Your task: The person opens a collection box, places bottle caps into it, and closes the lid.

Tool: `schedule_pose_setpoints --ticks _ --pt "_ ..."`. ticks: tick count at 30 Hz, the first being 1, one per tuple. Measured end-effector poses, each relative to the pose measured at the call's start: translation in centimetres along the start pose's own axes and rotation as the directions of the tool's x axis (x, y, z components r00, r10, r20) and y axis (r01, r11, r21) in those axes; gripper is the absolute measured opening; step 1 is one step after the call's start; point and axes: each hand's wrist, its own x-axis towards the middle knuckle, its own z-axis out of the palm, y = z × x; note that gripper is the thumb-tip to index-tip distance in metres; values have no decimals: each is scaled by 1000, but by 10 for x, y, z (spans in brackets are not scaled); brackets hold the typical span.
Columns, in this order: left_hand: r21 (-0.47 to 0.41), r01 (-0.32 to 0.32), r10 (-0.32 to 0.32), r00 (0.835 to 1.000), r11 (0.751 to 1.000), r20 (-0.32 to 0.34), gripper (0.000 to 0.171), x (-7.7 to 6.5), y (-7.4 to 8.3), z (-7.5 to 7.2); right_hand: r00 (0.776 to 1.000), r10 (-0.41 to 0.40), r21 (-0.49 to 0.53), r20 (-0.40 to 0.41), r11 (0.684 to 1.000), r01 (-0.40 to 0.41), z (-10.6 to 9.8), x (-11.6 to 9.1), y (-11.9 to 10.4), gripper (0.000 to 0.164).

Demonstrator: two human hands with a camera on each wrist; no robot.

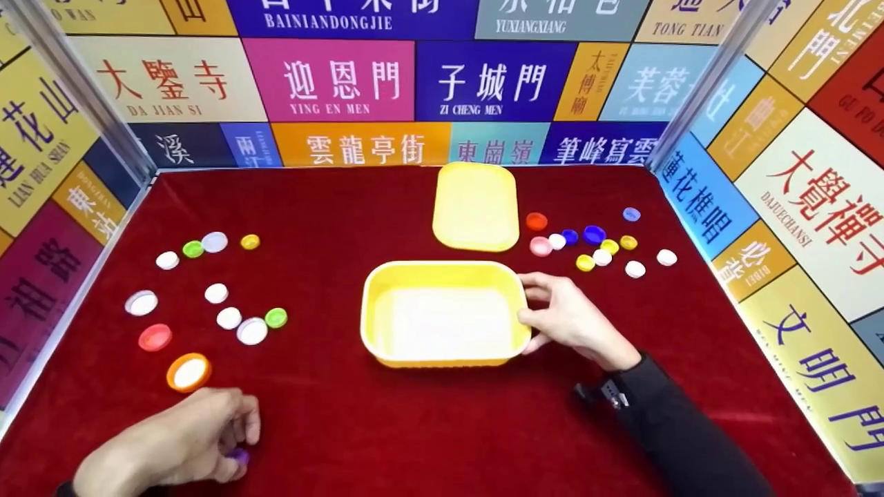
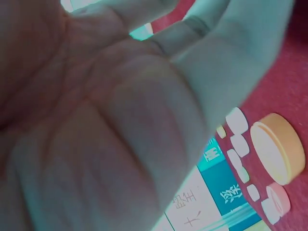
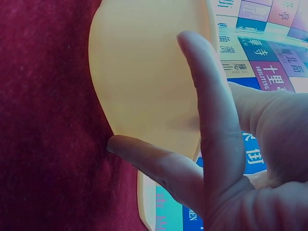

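Note:
At the near left my left hand [image 1: 183, 438] pinches a purple bottle cap [image 1: 239, 456] between thumb and fingers, close over the red cloth. The cap is hidden in the left wrist view, where the palm fills most of the picture. My right hand [image 1: 570, 319] holds the right end of a yellow plastic box [image 1: 445, 362], thumb over the rim and other fingers along the outside wall. That open-topped box stands upright in the middle, with no caps inside. In the right wrist view, fingers [image 3: 211, 106] lie against its end wall.
Several bottle caps lie loose on the left, with an orange cap [image 1: 189, 373] nearest my left hand and a red cap [image 1: 155, 337] beyond it. More caps, including a blue one [image 1: 594, 235], cluster at the right. A yellow lid [image 1: 476, 207] lies behind the box. Printed panels [image 1: 345, 79] enclose the table.

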Motion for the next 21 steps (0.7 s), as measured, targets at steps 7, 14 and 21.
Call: schedule_pose_setpoints --ticks 7,14,21 --pt "542 -476 556 831 692 19 30 19 14 -7 1000 1 1 6 1000 -1 0 -1 2 72" --pt "585 -558 722 688 589 -70 26 41 54 -3 1000 -3 -1 2 1000 3 -1 0 1 71" --pt "599 -602 810 569 527 -141 23 67 93 2 1000 -12 -15 9 1000 12 -2 1 1 70"
